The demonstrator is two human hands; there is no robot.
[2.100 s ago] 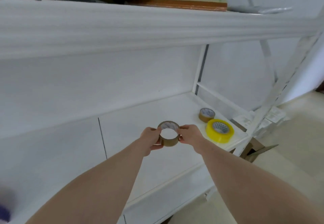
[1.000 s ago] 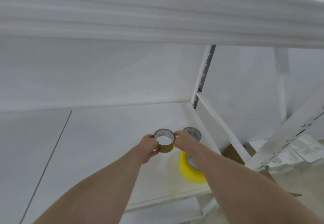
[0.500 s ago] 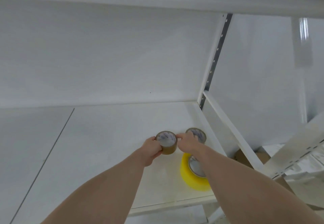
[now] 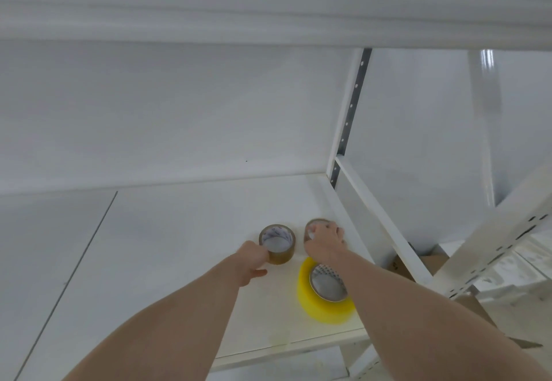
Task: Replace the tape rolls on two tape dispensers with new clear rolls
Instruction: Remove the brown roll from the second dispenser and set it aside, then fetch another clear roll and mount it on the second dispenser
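Observation:
A brown tape roll (image 4: pixel 277 244) sits on the white shelf (image 4: pixel 167 231), and my left hand (image 4: pixel 249 261) grips its near side. My right hand (image 4: pixel 324 241) lies over a second brown tape roll (image 4: pixel 313 225) further right, fingers curled round it. A larger yellow tape roll (image 4: pixel 325 303) lies flat near the shelf's front edge, under my right forearm. No tape dispenser is in view.
A white upright post with holes (image 4: pixel 349 112) stands at the shelf's back right corner. An upper shelf (image 4: pixel 268 4) hangs low overhead. Cardboard boxes (image 4: pixel 424 264) lie on the floor to the right, beyond a slanted white beam (image 4: pixel 495 231).
The brown roll I held in both hands now rests on the shelf. My right hand has let go of it and moved right onto the second brown roll.

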